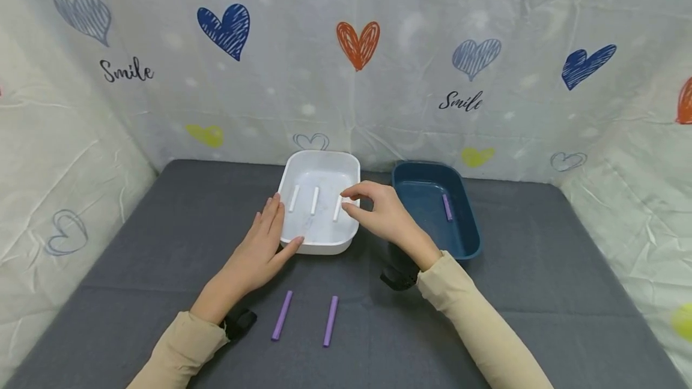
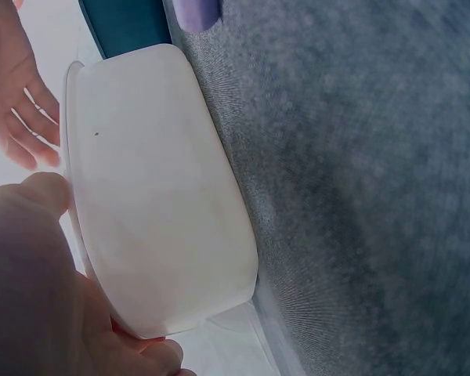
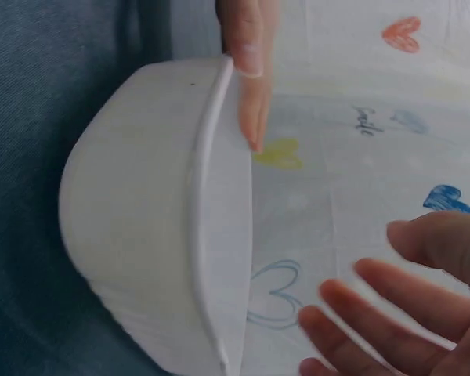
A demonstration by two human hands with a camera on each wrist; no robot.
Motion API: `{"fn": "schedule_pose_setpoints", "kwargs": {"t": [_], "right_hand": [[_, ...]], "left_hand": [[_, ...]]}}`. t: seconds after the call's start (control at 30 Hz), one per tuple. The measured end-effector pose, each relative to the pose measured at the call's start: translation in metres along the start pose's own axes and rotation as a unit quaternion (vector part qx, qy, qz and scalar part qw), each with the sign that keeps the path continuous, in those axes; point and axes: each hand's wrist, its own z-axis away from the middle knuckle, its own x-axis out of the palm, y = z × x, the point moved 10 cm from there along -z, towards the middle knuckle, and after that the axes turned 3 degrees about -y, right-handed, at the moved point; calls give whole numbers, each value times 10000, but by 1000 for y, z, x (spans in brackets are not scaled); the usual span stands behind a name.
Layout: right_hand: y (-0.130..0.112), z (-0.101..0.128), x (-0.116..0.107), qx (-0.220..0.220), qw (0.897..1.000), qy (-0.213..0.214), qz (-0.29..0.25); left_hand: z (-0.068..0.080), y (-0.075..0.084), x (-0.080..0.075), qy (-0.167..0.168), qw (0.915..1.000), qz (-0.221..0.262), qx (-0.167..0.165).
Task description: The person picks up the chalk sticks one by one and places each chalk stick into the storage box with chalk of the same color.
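Note:
A white tray [image 1: 324, 167] stands on the grey mat with three white sticks [image 1: 315, 200] lying side by side in it. My left hand [image 1: 273, 227] rests with straight fingers against the tray's left side, thumb at its front rim [image 2: 157, 196]. Over the tray's right edge hovers my right hand [image 1: 348, 200], thumb and fingers loosely apart just beside the rightmost white stick [image 1: 337, 209]. In the right wrist view its fingers [image 3: 392, 313] are spread and hold nothing. Two purple sticks [image 1: 282, 315] [image 1: 330, 320] lie on the mat in front of me.
A dark blue tray [image 1: 470, 227] sits right of the white one with one purple stick [image 1: 447, 207] in it. Heart-printed sheeting walls the mat [image 1: 540, 269] at the back and both sides.

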Motion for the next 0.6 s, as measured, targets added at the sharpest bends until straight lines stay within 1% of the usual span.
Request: {"fn": "schedule_pose_setpoints", "kwargs": {"t": [0.13,0.33,0.6], "right_hand": [[-4,12,-11,-354,9987,363,39],[-5,33,-27,-632,9946,818,90],[2,67,-55,-897,9825,1607,282]], "left_hand": [[-2,1,0,-12,10000,14,39],[-1,0,0,-42,10000,12,28],[0,1,-1,-26,10000,41,20]]}}
